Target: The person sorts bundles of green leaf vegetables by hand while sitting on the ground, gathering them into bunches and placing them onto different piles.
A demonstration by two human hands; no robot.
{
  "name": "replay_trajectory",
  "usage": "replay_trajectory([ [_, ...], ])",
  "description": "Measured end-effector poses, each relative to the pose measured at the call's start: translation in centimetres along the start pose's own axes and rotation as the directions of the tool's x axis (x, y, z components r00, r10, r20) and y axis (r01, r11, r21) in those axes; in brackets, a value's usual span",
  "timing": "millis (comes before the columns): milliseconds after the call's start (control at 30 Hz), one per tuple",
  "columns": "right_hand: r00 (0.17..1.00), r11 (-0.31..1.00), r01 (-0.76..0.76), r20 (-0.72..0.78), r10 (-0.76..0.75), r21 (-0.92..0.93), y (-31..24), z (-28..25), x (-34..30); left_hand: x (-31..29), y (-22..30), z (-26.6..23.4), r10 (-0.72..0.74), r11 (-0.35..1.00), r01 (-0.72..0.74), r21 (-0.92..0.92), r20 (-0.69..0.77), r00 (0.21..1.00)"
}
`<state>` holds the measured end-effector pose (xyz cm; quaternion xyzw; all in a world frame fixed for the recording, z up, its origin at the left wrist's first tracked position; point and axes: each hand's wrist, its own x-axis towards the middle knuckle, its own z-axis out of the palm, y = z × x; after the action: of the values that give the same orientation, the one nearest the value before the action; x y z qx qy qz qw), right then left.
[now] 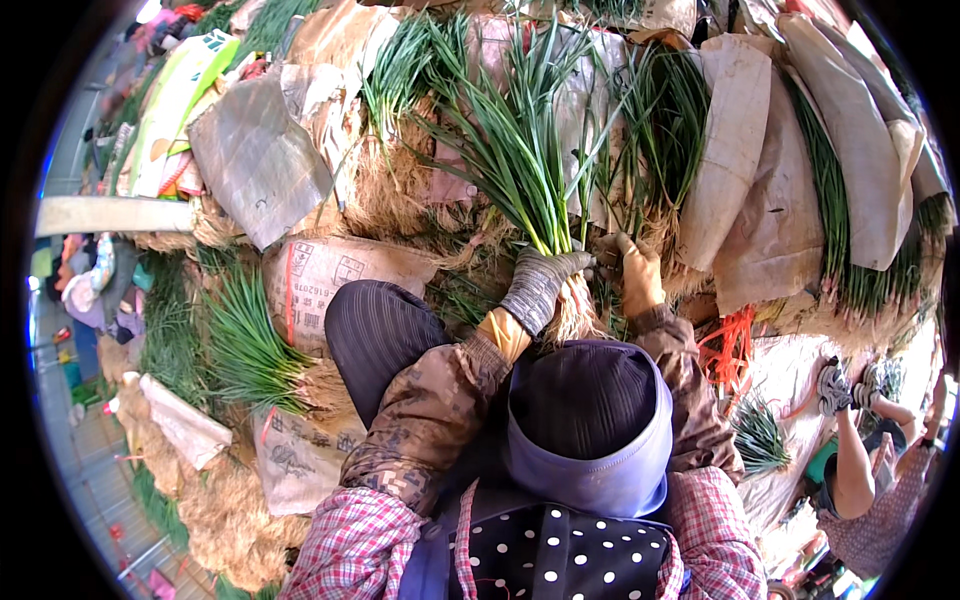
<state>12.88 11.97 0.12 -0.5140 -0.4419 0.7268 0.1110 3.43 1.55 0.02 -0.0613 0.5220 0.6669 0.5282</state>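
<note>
My left hand (541, 287), in a grey knit glove, is closed around the lower stems of a bunch of green onion-like plants (520, 165). Their long leaves fan upward and away, while pale stringy roots (576, 312) hang below the fist. Just to the right, my right hand (638, 275) wears a tan glove with darkened fingertips. Its fingers are bent together close to the stems and beside the left hand. What they pinch, if anything, is too small to make out. Camouflage sleeves cover both forearms.
Behind my hands lies a long row of rooted bunches (668, 130), partly covered by beige sacking (735, 150). Another bunch (250, 345) rests on printed sacks at the left. Red plastic strands (735, 345) lie beside my right sleeve. Another person (870, 470) is at the far right.
</note>
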Motion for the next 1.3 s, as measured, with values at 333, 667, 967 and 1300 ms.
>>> replay_trajectory([
  [333,0.935,0.9,0.35,0.158,-0.318,-0.26,1.1,2.8,3.8,2.6,-0.3,-1.1,-0.051,0.897,0.093,0.431,-0.109,0.993],
  [667,0.901,0.806,0.307,-0.119,-0.418,-0.506,5.0,-3.5,4.7,-0.3,1.8,1.1,0.043,0.937,0.026,0.348,-0.189,0.981],
  [967,0.939,0.537,0.07,-0.126,-0.32,-0.84,-3.2,1.2,11.3,0.7,2.0,1.6,-0.127,0.926,0.185,0.33,-0.191,0.973],
  [1300,0.941,0.721,0.219,-0.054,-0.335,-0.658,2.6,-0.4,3.7,1.2,-0.1,0.6,-0.048,0.923,0.101,0.371,-0.15,0.987],
])
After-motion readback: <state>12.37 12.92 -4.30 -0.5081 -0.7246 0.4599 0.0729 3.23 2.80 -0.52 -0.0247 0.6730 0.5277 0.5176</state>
